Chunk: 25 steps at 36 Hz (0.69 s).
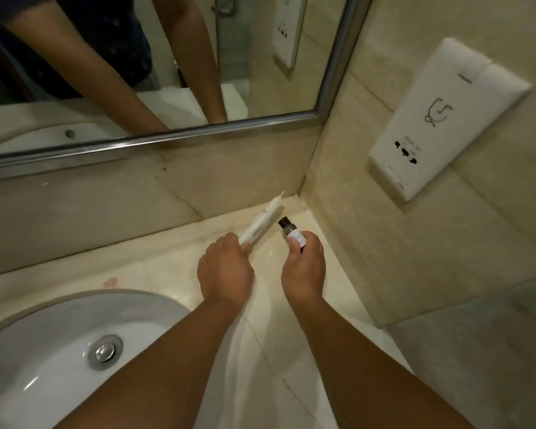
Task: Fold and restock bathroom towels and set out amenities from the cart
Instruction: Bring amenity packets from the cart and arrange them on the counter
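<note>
Left hand (225, 270): fingers (226, 244) curled round the lower end of a long white amenity packet (262, 222), which slants up toward the back corner, far tip near the wall. Right hand (304, 270): fingers pinching a small bottle (291, 233) with a dark cap, cap end pointing toward the packet. The two are just beside each other, apart. Both sit over the marble bench (155, 267), right of the white sink (44, 351) and its chrome drain (105, 351). A white cloth (254, 351) lies on the bench between the forearms - can't tell what kind. Mirror (260, 57) behind, white wall unit (440, 119) on the right wall.
</note>
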Each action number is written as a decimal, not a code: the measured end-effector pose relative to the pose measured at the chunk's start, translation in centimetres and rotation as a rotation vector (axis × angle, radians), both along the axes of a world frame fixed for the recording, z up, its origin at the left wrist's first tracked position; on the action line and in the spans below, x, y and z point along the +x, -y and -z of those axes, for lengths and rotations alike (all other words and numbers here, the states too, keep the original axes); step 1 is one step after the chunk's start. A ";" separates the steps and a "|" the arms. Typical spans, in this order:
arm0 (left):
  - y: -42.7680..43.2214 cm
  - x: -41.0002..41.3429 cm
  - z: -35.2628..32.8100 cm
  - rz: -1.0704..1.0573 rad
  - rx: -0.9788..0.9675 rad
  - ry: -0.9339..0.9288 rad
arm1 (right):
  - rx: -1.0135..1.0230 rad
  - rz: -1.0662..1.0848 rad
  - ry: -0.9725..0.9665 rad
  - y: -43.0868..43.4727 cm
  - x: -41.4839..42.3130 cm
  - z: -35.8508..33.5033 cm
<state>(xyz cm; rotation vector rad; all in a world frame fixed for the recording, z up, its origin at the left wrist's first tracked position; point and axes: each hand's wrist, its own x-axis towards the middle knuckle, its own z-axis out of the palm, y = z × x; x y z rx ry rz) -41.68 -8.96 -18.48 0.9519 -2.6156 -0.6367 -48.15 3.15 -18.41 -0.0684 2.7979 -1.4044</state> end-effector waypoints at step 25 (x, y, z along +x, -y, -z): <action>-11.9 13.8 -21.6 0.002 0.527 -0.523 | -0.547 -0.083 0.055 -8.8 13.4 -20.8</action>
